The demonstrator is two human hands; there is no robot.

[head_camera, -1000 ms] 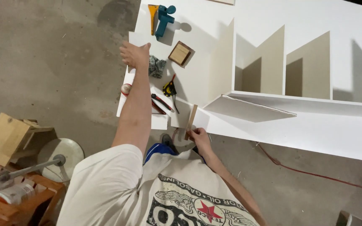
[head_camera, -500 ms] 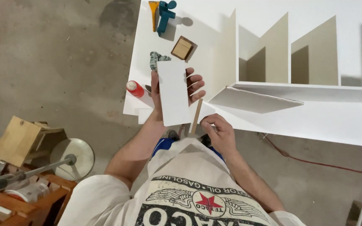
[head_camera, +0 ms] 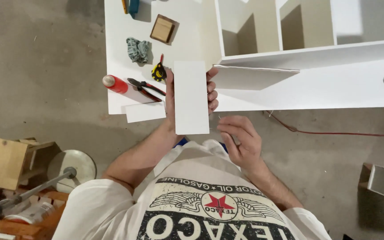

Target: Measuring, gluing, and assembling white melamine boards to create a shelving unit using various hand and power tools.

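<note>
Mostly hidden left hand [head_camera: 170, 100], white panel [head_camera: 191, 97] covering palm

The flat white rectangular panel [head_camera: 191, 97] in the left hand [head_camera: 170, 100] has a smooth matt face, like painted or laminated board. The big white worktable [head_camera: 116, 53] has the same smooth matt surface, and also the white shelf unit [head_camera: 316, 58] on the right. Far on the table, the small square block [head_camera: 162, 29] is bare light wood. Beside it, the grey-green bundle [head_camera: 137, 49] looks like soft knitted cloth. The red cylinder [head_camera: 114, 84] is glossy. The pliers with red and black handles [head_camera: 145, 88] seem plastic-coated. The concrete floor [head_camera: 41, 66] is grey, rough and stained. On the near left, the plywood box [head_camera: 5, 162] is raw wood.
</note>
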